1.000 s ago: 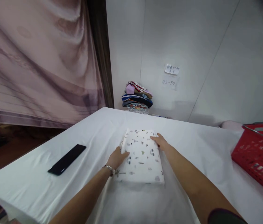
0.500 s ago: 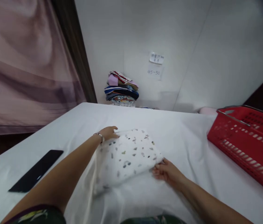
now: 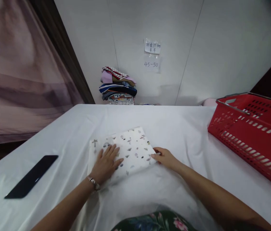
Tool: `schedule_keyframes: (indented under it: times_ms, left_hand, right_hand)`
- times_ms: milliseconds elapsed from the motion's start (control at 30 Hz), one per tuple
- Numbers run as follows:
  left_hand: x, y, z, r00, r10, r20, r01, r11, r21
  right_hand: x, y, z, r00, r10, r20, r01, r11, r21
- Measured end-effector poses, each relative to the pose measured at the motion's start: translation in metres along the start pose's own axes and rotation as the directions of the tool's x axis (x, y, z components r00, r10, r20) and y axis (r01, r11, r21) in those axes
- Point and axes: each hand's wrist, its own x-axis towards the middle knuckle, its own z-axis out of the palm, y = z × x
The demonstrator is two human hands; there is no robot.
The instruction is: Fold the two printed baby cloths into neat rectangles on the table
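A folded white cloth with small printed figures (image 3: 130,146) lies flat on the white-covered table (image 3: 185,134). My left hand (image 3: 106,162) rests palm down on the cloth's near left part, fingers spread; a bracelet is on that wrist. At the cloth's near right corner my right hand (image 3: 163,157) has its fingers curled and pinched on the edge.
A black phone (image 3: 31,176) lies at the table's left. A red plastic basket (image 3: 253,134) stands on the right side. A stack of folded clothes (image 3: 117,85) sits against the white wall behind the table, under paper notes. A curtain hangs on the left.
The cloth has been laid flat and turned. My left hand came back from the far edge onto the cloth's top. My right hand stayed at the near right corner. The view shifted right.
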Motion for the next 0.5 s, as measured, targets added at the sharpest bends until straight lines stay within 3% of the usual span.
schedule_keyframes:
  times_ms: [167, 333, 500]
  left_hand:
    - [-0.007, -0.004, 0.012, 0.999, -0.018, 0.03, 0.018, 1.0, 0.008]
    - [-0.004, -0.002, -0.003, 0.996, -0.04, 0.083, 0.041, 0.999, -0.012]
    - [-0.016, -0.007, -0.009, 0.982, -0.179, -0.066, 0.183, 0.982, 0.051]
  right_hand:
    - [0.009, 0.014, 0.006, 0.995, -0.066, -0.078, 0.05, 0.981, -0.187]
    - [0.002, 0.014, 0.001, 0.997, -0.076, -0.013, 0.073, 0.987, -0.142]
    - [0.02, 0.004, -0.006, 0.994, -0.109, -0.027, 0.104, 0.981, -0.162]
